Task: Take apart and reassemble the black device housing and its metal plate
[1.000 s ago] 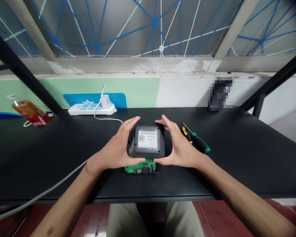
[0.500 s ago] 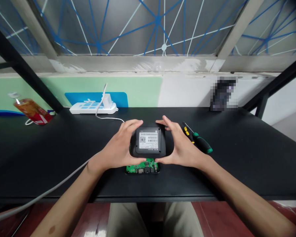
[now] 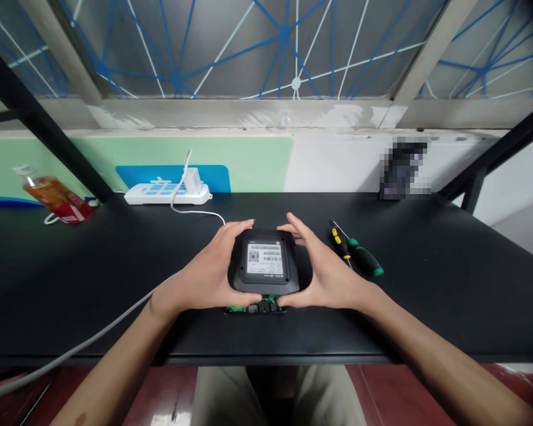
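Two hands, left (image 3: 204,266) and right (image 3: 333,266), hold between them one black cover (image 3: 244,283) with one white label (image 3: 265,260), its barcodes and QR code visible, above one green circuit board (image 3: 236,309), and two screwdrivers (image 3: 366,261) lie beyond the right hand.

Pale khaki trousers (image 3: 224,396); bare forearms (image 3: 415,343); small spot (image 3: 80,419) on left one.

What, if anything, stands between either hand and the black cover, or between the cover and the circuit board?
Nothing visible: the left hand and right hand hold the black cover at its sides. Only the near edge of the circuit board shows beneath; whether fingertips reach between them is hidden.
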The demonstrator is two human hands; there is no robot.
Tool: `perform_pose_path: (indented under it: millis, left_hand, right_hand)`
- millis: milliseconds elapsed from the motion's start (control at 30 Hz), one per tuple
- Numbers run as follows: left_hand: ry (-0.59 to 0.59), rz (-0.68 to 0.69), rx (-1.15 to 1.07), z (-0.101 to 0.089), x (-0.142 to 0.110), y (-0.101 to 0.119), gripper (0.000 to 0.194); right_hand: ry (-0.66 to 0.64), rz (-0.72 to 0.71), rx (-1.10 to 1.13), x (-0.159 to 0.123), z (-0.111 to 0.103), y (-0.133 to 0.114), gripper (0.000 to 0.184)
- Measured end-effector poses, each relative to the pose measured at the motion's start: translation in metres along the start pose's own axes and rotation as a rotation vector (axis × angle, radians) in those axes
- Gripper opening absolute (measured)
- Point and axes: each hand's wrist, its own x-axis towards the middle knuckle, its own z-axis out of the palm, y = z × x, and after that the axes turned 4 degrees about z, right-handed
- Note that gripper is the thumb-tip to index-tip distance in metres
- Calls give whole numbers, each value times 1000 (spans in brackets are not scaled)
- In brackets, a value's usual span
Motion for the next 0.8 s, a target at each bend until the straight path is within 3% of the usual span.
perform_pose_path:
  millis: [233, 400, 800]
  left_hand:
    - [-155, -79, 69, -12, -8, 9, 106]
    - [-214, -54, 106, -11, -11, 6, 101]
    - [-239, -100, 154, -8, -14, 5, 109]
  right_hand:
    - [-143, 73, 3, -2, 4, -9, 139]
    - [-257, 154, -73, 0, 5, -17, 134]
    - [-280, 127, -109, 1, 7, -16, 129]
